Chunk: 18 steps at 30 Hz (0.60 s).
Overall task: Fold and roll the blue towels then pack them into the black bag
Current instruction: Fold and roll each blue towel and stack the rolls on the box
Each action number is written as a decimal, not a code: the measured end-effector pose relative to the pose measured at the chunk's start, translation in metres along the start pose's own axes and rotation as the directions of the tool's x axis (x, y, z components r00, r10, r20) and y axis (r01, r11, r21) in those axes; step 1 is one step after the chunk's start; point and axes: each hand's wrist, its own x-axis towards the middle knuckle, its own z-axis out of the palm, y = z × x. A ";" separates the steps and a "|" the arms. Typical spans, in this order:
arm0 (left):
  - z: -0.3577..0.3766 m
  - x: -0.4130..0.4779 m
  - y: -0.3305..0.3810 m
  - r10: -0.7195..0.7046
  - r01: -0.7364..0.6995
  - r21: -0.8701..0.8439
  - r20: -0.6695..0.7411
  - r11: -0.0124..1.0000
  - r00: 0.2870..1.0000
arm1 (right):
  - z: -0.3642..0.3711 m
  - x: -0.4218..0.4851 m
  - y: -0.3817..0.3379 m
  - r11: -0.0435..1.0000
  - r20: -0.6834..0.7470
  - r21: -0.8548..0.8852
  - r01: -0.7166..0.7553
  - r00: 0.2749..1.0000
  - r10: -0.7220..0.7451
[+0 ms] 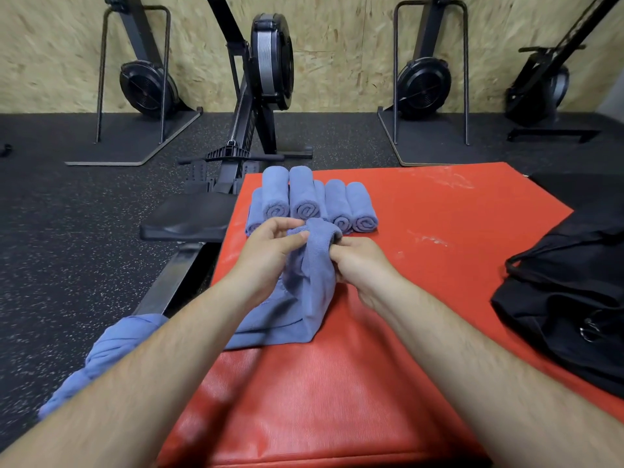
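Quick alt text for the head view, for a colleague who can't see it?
The left hand and right hand grip the raised end of a blue towel on a red mat. Rolled towels lie piled just beyond; a black bag sits right, unrolled towels left.

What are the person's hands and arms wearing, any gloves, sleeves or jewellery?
The left hand and right hand are bare: no gloves, rings or watch show. Both forearms are uncovered and hairy, with no sleeve in view.

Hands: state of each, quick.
Left hand: pinches the towel.
Right hand: grips the same towel.
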 end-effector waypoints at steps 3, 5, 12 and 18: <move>-0.001 -0.001 0.002 0.043 -0.041 0.041 -0.034 0.998 0.998 | -0.001 0.000 0.000 0.998 -0.008 -0.045 0.036 0.999 -0.037; -0.002 0.001 0.003 0.052 -0.049 0.074 -0.038 0.996 0.998 | -0.002 -0.001 -0.001 0.996 -0.001 -0.060 0.067 0.998 -0.067; -0.003 -0.003 0.004 0.130 -0.125 0.238 -0.008 0.963 0.991 | -0.001 -0.002 0.000 0.997 0.001 -0.003 0.075 0.997 -0.075; -0.008 0.000 0.005 0.200 -0.167 0.288 -0.089 0.943 0.976 | -0.001 -0.009 -0.009 0.991 -0.050 0.047 0.125 0.991 -0.122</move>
